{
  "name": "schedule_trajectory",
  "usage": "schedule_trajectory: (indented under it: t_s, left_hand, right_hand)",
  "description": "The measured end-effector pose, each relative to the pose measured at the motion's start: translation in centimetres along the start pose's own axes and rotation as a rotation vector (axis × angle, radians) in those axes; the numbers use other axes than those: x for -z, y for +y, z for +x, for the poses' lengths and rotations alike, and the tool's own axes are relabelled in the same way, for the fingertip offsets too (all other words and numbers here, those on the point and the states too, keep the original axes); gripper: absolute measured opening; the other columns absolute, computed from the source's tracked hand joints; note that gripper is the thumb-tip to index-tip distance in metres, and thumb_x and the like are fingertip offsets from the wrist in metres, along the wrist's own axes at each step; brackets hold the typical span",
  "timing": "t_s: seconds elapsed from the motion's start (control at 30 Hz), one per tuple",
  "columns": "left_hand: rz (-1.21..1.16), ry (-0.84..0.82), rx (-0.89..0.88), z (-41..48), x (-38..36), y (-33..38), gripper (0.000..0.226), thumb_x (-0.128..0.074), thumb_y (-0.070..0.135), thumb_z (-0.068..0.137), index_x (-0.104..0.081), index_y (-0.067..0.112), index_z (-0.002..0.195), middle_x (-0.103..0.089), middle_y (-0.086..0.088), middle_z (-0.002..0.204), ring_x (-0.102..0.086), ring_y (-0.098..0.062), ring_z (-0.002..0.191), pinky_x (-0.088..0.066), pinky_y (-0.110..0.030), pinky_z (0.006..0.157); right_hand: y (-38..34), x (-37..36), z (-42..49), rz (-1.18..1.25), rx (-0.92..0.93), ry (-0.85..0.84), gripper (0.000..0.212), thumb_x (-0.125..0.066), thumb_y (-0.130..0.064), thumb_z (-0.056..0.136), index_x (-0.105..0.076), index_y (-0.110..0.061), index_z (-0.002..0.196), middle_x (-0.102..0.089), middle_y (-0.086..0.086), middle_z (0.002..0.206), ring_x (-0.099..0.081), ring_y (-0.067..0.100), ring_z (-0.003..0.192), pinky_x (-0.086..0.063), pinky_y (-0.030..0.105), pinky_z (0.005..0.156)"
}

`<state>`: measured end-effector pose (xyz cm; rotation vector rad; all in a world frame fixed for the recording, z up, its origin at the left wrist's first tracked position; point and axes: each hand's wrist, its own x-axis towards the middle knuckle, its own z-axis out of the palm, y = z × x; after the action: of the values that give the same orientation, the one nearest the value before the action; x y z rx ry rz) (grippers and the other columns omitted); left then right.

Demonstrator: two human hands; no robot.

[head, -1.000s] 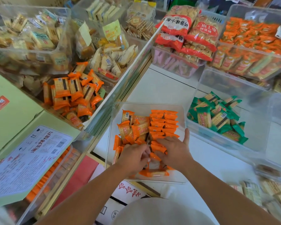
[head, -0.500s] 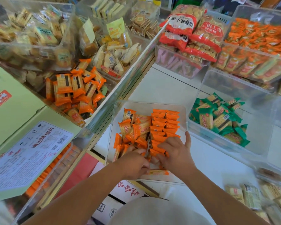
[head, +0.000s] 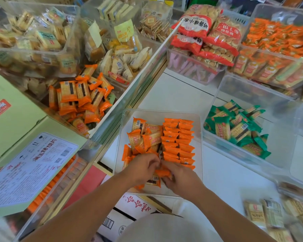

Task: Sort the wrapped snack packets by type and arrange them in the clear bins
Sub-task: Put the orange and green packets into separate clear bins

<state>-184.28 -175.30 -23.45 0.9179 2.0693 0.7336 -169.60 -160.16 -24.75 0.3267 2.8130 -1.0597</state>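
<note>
A clear bin sits on the white table straight ahead of me. Orange cracker packets stand in neat rows on its right side, and several lie loose on its left. At the bin's near end, my left hand and my right hand meet over an orange packet, fingers curled round it from both sides. Another packet lies under my hands. To the right, a second clear bin holds green cracker packets.
A display case on the left holds more orange packets and pale wrapped pastries. Red biscuit bags and a bin of orange snacks stand at the back. A green carton is at left, cardboard boxes below, tan packets at lower right.
Both hands have drawn back to the near end of the bin and closed together on one orange packet. The rows on the right stay as they were.
</note>
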Motion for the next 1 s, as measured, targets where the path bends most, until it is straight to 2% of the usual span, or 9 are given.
schedule_trajectory:
  t_s: [0.1,0.17,0.27,0.37,0.5,0.63,0.83,0.9,1.0]
  left_hand:
    - [0.041,0.04,-0.042,0.3,0.9,-0.3,0.027,-0.054,0.009,0.101,-0.066,0.024,0.119,-0.059,0.011,0.118,-0.061,-0.009,0.107,-0.053,-0.029,0.093]
    - [0.086,-0.015,-0.027,0.6,1.2,-0.3,0.03,-0.057,0.01,0.1,-0.066,0.024,0.125,-0.058,0.011,0.123,-0.06,-0.01,0.111,-0.052,-0.029,0.097]
    - [0.215,-0.076,-0.043,0.9,1.0,-0.2,0.02,-0.063,0.024,0.096,-0.069,0.029,0.114,-0.061,0.013,0.118,-0.059,-0.012,0.11,-0.053,-0.038,0.095]
    - [0.418,-0.155,-0.091,1.1,0.5,0.1,0.021,-0.065,0.043,0.091,-0.07,0.032,0.108,-0.065,0.013,0.11,-0.055,-0.013,0.108,-0.049,-0.042,0.093]
    - [0.701,-0.232,-0.117,1.4,-0.4,0.3,0.031,-0.062,0.054,0.087,-0.071,0.033,0.108,-0.067,0.011,0.109,-0.051,-0.014,0.109,-0.044,-0.041,0.094]
    - [0.37,-0.182,-0.013,2.9,1.3,1.7,0.022,-0.058,0.037,0.087,-0.07,0.021,0.08,-0.066,0.006,0.076,-0.062,-0.015,0.074,-0.055,-0.035,0.066]
    - [0.357,0.249,-0.095,8.7,6.1,4.5,0.016,-0.057,0.025,0.092,-0.072,0.022,0.097,-0.064,0.006,0.093,-0.06,-0.019,0.093,-0.054,-0.035,0.074]
    - [0.431,0.214,-0.082,11.0,6.9,4.8,0.023,-0.059,0.021,0.091,-0.072,0.018,0.11,-0.063,0.0,0.106,-0.057,-0.021,0.103,-0.053,-0.035,0.08]
    - [0.622,0.144,-0.048,13.1,7.6,5.1,0.018,-0.058,0.02,0.09,-0.071,0.02,0.102,-0.06,0.004,0.096,-0.061,-0.024,0.094,-0.042,-0.029,0.064]
  right_hand:
    - [1.3,1.1,-0.4,0.066,-0.064,0.064,0.03,-0.06,-0.037,0.087,-0.07,-0.033,0.115,-0.069,-0.009,0.106,-0.066,0.014,0.088,-0.057,0.033,0.072]
    - [1.7,1.3,-0.7,-0.057,-0.072,0.053,0.023,-0.069,-0.031,0.083,-0.07,-0.031,0.106,-0.067,-0.011,0.102,-0.065,0.015,0.087,-0.058,0.035,0.068]
    - [1.9,0.6,-0.8,-0.262,-0.039,0.046,0.023,-0.083,-0.029,0.072,-0.068,-0.032,0.089,-0.065,-0.011,0.09,-0.066,0.018,0.085,-0.054,0.032,0.059]
    - [2.0,-0.1,-0.2,-0.361,-0.053,0.006,0.023,-0.088,-0.035,0.066,-0.071,-0.035,0.082,-0.061,-0.009,0.089,-0.065,0.02,0.084,-0.053,0.032,0.06]
    - [1.8,1.0,0.8,-0.255,-0.103,0.001,0.017,-0.078,-0.05,0.077,-0.074,-0.037,0.087,-0.062,-0.013,0.096,-0.063,0.015,0.09,-0.053,0.029,0.066]
    - [1.7,4.4,2.7,-0.169,-0.058,0.194,0.02,-0.063,-0.049,0.086,-0.073,-0.032,0.087,-0.061,-0.016,0.085,-0.06,0.01,0.082,-0.043,0.024,0.058]
    - [3.6,8.3,8.4,-0.171,0.057,0.339,0.021,-0.072,-0.031,0.088,-0.077,-0.018,0.103,-0.072,-0.001,0.103,-0.067,0.024,0.099,-0.06,0.04,0.077]
    - [4.5,8.9,9.6,-0.203,0.068,0.309,0.032,-0.069,-0.034,0.09,-0.072,-0.019,0.118,-0.069,0.004,0.123,-0.064,0.027,0.115,-0.059,0.043,0.087]
    - [5.6,9.4,9.7,-0.316,0.055,0.236,0.047,-0.053,-0.044,0.096,-0.06,-0.022,0.138,-0.061,0.001,0.137,-0.058,0.025,0.123,-0.058,0.045,0.092]
